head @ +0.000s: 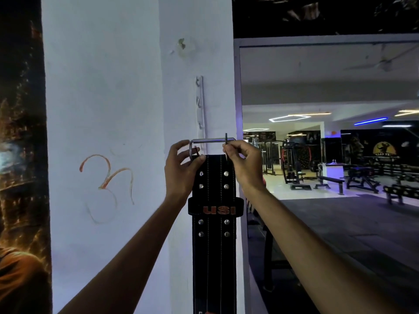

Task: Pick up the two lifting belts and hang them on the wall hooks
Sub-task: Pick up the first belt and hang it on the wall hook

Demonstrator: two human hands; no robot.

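A black lifting belt with silver rivets and an orange "USI" loop hangs straight down against a white pillar. Its metal buckle is at the top, just below a white vertical hook strip fixed to the pillar. My left hand pinches the left end of the buckle and the belt's top corner. On the right side, my right hand holds the buckle's prong and the belt's top edge. Whether the buckle rests on a hook I cannot tell. Only one belt is in view.
The white pillar bears an orange drawn symbol. A dark poster covers the wall at the left. To the right, a large mirror shows gym benches and machines.
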